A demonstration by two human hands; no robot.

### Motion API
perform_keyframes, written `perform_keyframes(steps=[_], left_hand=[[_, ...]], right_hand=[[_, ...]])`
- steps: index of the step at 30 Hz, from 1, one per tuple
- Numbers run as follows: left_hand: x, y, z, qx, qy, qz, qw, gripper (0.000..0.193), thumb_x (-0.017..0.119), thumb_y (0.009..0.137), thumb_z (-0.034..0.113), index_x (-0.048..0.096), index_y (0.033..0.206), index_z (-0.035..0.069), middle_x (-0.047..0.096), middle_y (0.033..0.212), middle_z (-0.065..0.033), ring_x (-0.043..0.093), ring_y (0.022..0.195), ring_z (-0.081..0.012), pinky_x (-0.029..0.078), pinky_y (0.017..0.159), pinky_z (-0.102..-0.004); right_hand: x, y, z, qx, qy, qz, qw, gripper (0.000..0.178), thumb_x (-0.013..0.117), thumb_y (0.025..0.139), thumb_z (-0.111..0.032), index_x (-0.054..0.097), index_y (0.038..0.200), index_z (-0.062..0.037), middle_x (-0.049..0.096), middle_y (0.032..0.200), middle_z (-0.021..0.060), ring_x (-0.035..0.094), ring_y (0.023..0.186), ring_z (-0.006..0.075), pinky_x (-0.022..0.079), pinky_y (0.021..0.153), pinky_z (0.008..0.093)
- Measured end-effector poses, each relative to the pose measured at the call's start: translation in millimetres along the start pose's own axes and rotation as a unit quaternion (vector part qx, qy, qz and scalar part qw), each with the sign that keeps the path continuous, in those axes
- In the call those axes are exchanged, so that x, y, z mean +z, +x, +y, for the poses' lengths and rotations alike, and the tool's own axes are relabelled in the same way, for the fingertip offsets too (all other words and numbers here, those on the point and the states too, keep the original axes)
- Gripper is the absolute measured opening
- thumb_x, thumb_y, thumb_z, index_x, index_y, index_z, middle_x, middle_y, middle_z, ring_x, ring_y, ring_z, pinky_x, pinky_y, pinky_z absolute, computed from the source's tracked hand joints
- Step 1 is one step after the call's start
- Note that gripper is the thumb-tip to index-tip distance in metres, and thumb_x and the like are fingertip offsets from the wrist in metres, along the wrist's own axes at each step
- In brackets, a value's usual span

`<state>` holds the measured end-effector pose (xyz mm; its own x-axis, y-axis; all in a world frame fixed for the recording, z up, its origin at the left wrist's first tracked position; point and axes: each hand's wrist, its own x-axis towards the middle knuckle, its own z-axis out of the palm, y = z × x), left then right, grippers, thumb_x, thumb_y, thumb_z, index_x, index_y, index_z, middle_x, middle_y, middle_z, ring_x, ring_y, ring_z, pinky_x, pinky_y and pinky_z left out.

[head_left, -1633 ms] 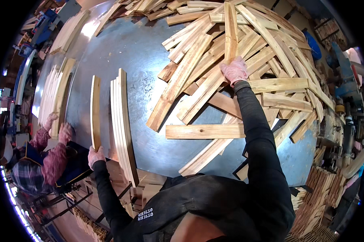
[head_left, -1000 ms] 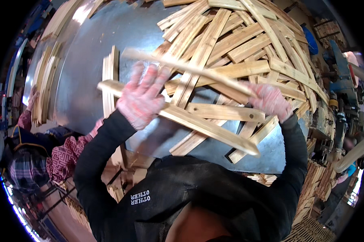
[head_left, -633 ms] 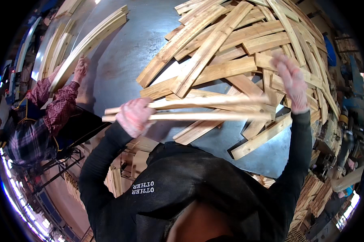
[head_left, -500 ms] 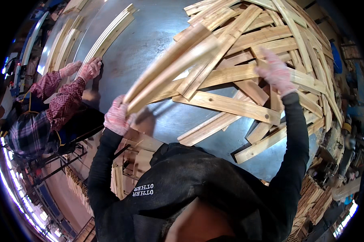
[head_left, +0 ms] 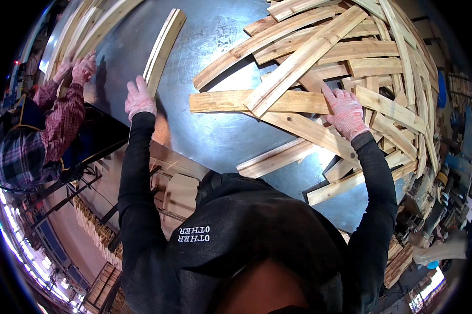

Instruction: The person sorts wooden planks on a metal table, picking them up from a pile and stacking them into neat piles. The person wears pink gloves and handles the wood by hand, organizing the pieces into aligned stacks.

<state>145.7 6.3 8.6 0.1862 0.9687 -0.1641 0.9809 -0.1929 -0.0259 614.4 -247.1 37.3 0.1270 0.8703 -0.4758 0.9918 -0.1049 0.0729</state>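
Observation:
A short stack of narrow wooden boards (head_left: 164, 49) lies on the metal table, left of the middle. Beside its near end is my left hand (head_left: 140, 98), in a pink-and-white glove, fingers stretched out and not wrapped round the wood. My right hand (head_left: 347, 111), gloved alike, has thumb and fingers on either side of the right end of a light wooden board (head_left: 215, 102). Another board (head_left: 309, 60) lies slantwise across that one. Beneath my right hand, a knotted board (head_left: 304, 132) slopes down to the right.
A large heap of loose boards (head_left: 372, 49) covers the right of the metal table (head_left: 204, 57). At far left, a co-worker's gloved hands (head_left: 81, 68) are at other boards (head_left: 102, 31). Below the table's near edge stand stacked wood pieces (head_left: 97, 225).
My left hand has swung the boards left, set them on the table and let go. My right hand has moved slightly down and left onto a board's end. The co-worker's hands and boards have shifted left.

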Motion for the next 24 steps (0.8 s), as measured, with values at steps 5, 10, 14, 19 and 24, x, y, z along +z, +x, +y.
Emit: perform_keyframes(steps=[5,10,14,19,24], left_hand=[[6,7,116,0.31,-0.048,0.155,0.937,0.099,0.076,0.076,0.043,0.024,0.15,0.002,0.039,0.146,-0.0256,0.044,0.131,-0.0408,0.04,0.104,-0.0525],[21,29,208,0.202,-0.034,-0.074,0.976,0.064,0.064,0.083,0.027,0.042,0.143,0.019,0.052,0.129,-0.022,0.054,0.121,-0.0381,0.045,0.098,-0.0499],[-6,27,214,0.204,-0.072,-0.161,0.963,0.055,0.057,0.086,0.023,0.046,0.139,0.017,0.054,0.125,-0.0222,0.058,0.115,-0.0371,0.049,0.093,-0.0475],[-17,-44,283,0.235,-0.159,-0.17,0.944,0.083,0.071,0.076,0.046,0.036,0.143,0.012,0.047,0.131,-0.0327,0.056,0.117,-0.0416,0.047,0.097,-0.0484],[69,-23,295,0.193,-0.307,-0.214,0.907,0.103,0.08,0.069,0.04,0.025,0.148,0.001,0.055,0.124,-0.0275,0.06,0.112,-0.0377,0.049,0.094,-0.0406]], right_hand=[[-13,-18,-6,-0.001,-0.001,-0.009,1.0,0.081,0.079,0.07,-0.036,0.044,0.139,-0.0137,0.055,0.126,0.0137,0.051,0.124,0.0309,0.035,0.11,0.0435],[-45,-58,-14,-0.01,0.032,0.009,0.999,0.074,0.079,0.065,-0.035,0.053,0.13,-0.0108,0.058,0.116,0.0148,0.056,0.114,0.0318,0.046,0.096,0.0453],[-32,-85,-8,-0.004,0.046,-0.033,0.998,0.078,0.077,0.067,-0.04,0.05,0.135,-0.0097,0.06,0.116,0.0149,0.06,0.109,0.0311,0.047,0.095,0.0405],[-1,-81,-17,-0.022,0.074,-0.001,0.997,0.078,0.074,0.07,-0.042,0.049,0.135,-0.0085,0.06,0.113,0.0139,0.061,0.106,0.0301,0.049,0.091,0.0411],[-9,-86,-19,-0.049,0.07,0.021,0.996,0.077,0.075,0.07,-0.042,0.05,0.134,-0.0079,0.061,0.11,0.0125,0.062,0.103,0.0293,0.05,0.088,0.0403]])
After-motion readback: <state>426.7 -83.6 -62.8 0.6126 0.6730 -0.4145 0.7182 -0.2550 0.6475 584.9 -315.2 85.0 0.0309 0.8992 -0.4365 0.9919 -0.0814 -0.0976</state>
